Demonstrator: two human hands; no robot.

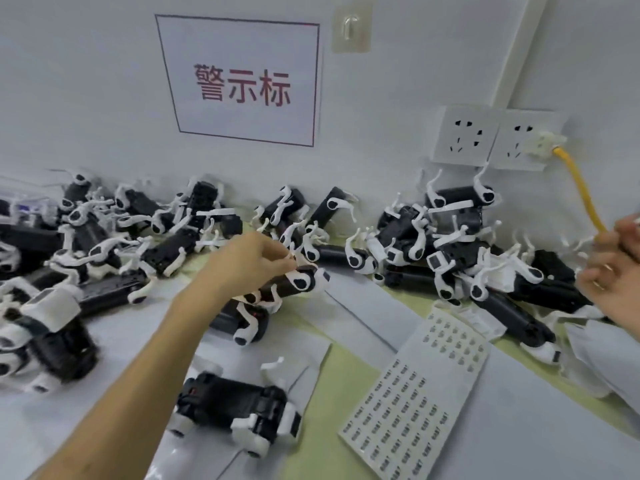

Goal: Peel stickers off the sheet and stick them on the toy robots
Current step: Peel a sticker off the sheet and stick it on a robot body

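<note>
My left hand [249, 263] reaches across the table and grips a black-and-white toy robot [298, 282] by its upper side, lifting it off the pile's edge. Another toy robot [239, 414] lies on its back close to me. The sticker sheet [415, 393] lies flat to the right, with several rows of small grey stickers; its upper part has emptied spots. My right hand [609, 271] is raised at the right edge with fingers curled. It is partly cut off by the frame, and whether it holds something is unclear.
Heaps of toy robots [450, 244] line the wall from left [104, 237] to right. A yellow cable [581, 188] runs from a wall socket [464, 135] down behind my right hand. White paper sheets [363, 306] cover the green table. A red-lettered sign [242, 81] hangs on the wall.
</note>
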